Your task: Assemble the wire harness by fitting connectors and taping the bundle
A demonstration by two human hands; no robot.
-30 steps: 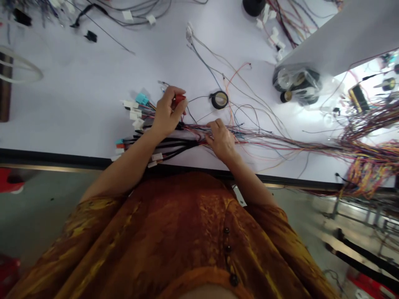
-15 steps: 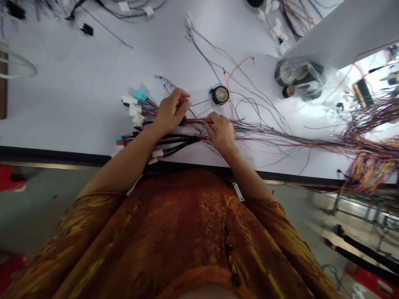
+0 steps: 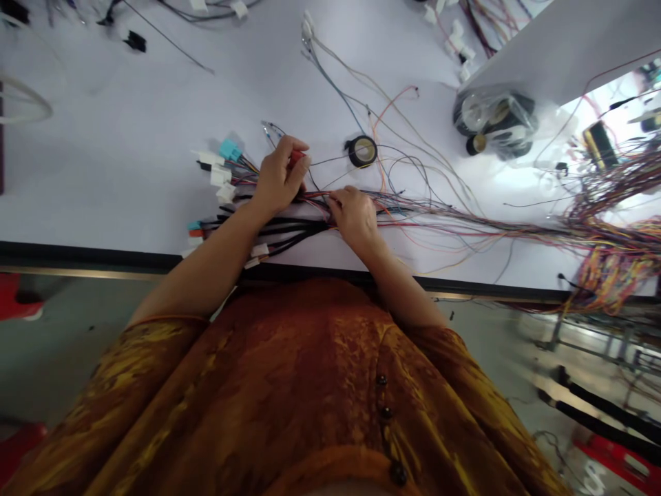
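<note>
My left hand (image 3: 279, 176) is closed round a small red object (image 3: 296, 158), mostly hidden by the fingers, so its kind does not show. Just to the right, my right hand (image 3: 355, 215) is pinched on thin wires of the wire bundle (image 3: 475, 219), which runs off to the right along the table. Left of my hands lie the bundle's ends, with a light blue connector (image 3: 231, 149), white connectors (image 3: 221, 175) and black-sleeved branches (image 3: 294, 239). Behind my right hand is a roll of black tape (image 3: 362, 151), with loose wires crossing it.
A clear plastic bag with black tape rolls (image 3: 500, 124) stands at the back right. A thick tangle of wires (image 3: 620, 200) covers the table's right end. The table's black front edge (image 3: 103, 256) runs close to my body. More cables (image 3: 206, 24) lie at the back.
My right hand has shifted left along the wires, closer to my left hand. My left hand keeps the red object and has moved slightly. The whole view has shifted a little.
</note>
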